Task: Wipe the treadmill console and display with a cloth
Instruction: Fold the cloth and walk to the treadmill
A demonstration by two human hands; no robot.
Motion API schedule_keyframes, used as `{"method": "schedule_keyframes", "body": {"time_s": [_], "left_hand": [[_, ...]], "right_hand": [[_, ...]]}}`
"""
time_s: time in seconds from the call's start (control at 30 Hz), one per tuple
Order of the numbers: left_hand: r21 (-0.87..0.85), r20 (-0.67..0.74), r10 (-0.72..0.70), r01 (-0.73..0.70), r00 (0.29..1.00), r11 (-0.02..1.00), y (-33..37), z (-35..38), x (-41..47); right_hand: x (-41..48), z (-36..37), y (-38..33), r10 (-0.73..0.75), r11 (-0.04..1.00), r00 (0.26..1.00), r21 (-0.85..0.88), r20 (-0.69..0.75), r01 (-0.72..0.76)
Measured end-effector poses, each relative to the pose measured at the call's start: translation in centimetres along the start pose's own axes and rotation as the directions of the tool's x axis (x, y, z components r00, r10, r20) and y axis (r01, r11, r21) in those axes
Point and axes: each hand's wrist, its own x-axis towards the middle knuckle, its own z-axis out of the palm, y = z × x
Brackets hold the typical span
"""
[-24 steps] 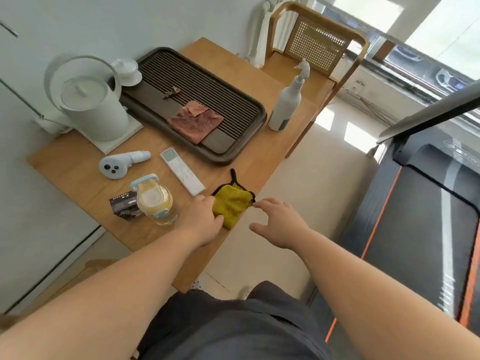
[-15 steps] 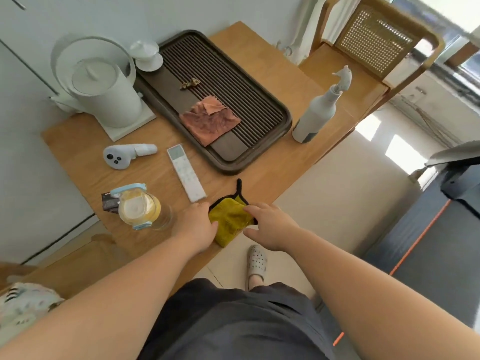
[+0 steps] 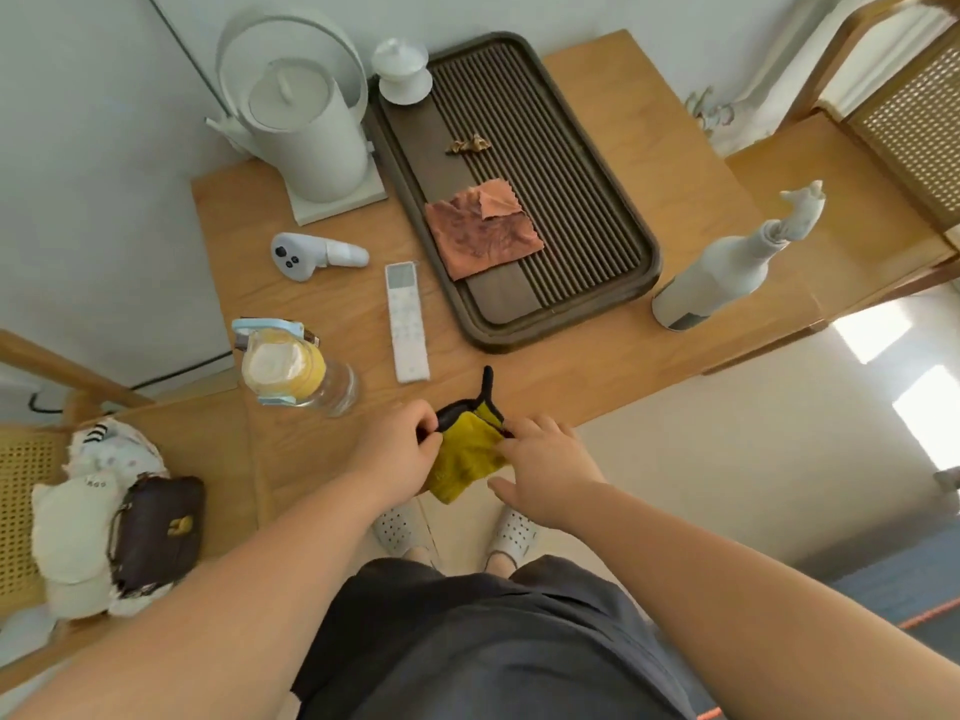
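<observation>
1. Slippers point(image 3: 396, 528), white, worn. They are seen on the floor just below the table's near edge.
2. Bag point(image 3: 156, 527), dark. It is set on a cane chair point(image 3: 23, 491) at near left, among pale fabric items.
3. Yellow cloth point(image 3: 467, 454), dark-trimmed. It is located at the near edge of the table point(image 3: 571, 376), partly overhanging it, between both hands.
4. Left hand point(image 3: 400, 454). The cloth's dark left corner is pinched by its fingertips.
5. Right hand point(image 3: 545, 470). Its extended fingers are laid on the cloth's right edge and the thumb is held apart, so no closed grip is shown.
6. Jar point(image 3: 291, 366) with yellow contents and remote point(image 3: 408, 322), stood just beyond the cloth.
7. Controller point(image 3: 317, 254), white, placed farther left.
8. Tray point(image 3: 644, 283), dark and ribbed, bearing a rust-coloured cloth point(image 3: 483, 231).
9. Spray bottle point(image 3: 717, 272), stood right of the tray.
10. Kettle point(image 3: 306, 132) and lidded cup point(image 3: 402, 72), stood farthest.
11. Progress is judged to be at the outset. The cloth is only being taken up, the console and display are not in view, and all wiping is left to be done.
</observation>
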Motion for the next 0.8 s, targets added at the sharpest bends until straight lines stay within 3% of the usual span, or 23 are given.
{"method": "schedule_keyframes", "body": {"time_s": [0.13,0.27,0.37,0.5,0.63,0.8], "left_hand": [[-0.117,-0.082,0.130,-0.139,0.988,0.983,2.3,-1.6,-2.2],[-0.155,-0.109,0.287,-0.301,0.952,0.941,4.2,-3.7,-3.7],[-0.145,-0.130,0.361,-0.378,0.924,0.915,5.6,-5.2,-4.4],[-0.175,-0.178,0.410,-0.439,0.894,0.881,6.5,-6.3,-5.6],[-0.154,-0.001,0.463,-0.458,0.886,0.876,6.3,-6.0,-6.2],[-0.264,0.081,0.611,-0.574,0.787,0.775,8.1,-3.8,-8.8]], "right_hand": [[-0.1,-2.8,-0.3,0.063,0.910,0.969,0.413,-0.239,0.042],[-1.2,-5.4,-0.6,-0.031,0.856,0.953,0.484,-0.303,0.182],[-2.8,-6.6,-0.6,-0.008,0.865,0.917,0.457,-0.399,0.206],[-6.7,-7.6,-1.2,0.155,0.807,0.842,0.558,-0.516,0.193],[-12.0,-7.3,-2.7,0.322,0.753,0.793,0.648,-0.518,0.117],[-19.8,-3.3,-5.0,0.593,0.631,0.607,0.773,-0.528,0.056]]}}
